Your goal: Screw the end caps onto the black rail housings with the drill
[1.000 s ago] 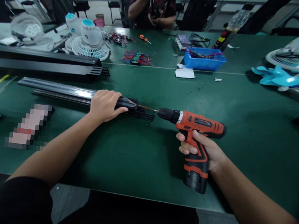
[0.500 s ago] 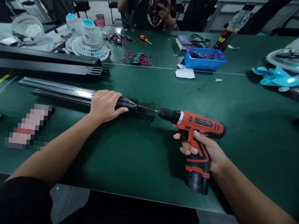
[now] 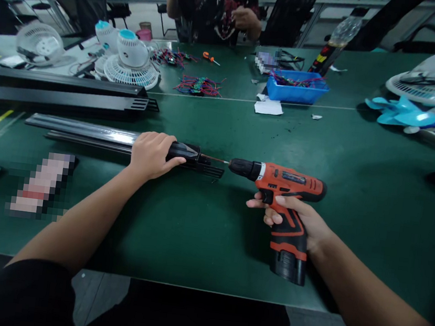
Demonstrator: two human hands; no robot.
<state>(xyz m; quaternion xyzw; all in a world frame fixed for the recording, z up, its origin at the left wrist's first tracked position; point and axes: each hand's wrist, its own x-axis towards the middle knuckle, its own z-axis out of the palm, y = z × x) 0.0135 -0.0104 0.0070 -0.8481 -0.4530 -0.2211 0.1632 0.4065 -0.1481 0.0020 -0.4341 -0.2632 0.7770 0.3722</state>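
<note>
One drill is gripped in my right fingers; my left fingers clamp the bar on the bench. The bit reaches its end; whether that end is done, I can't tell.

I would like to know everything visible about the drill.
The drill is orange and black, seemingly plastic, with a black chuck, a white collar and a black battery base. Its thin bit points left at a dark bar's end; contact there is unclear. The right hand grips the handle. Whether it rests on the table is unclear.
</note>
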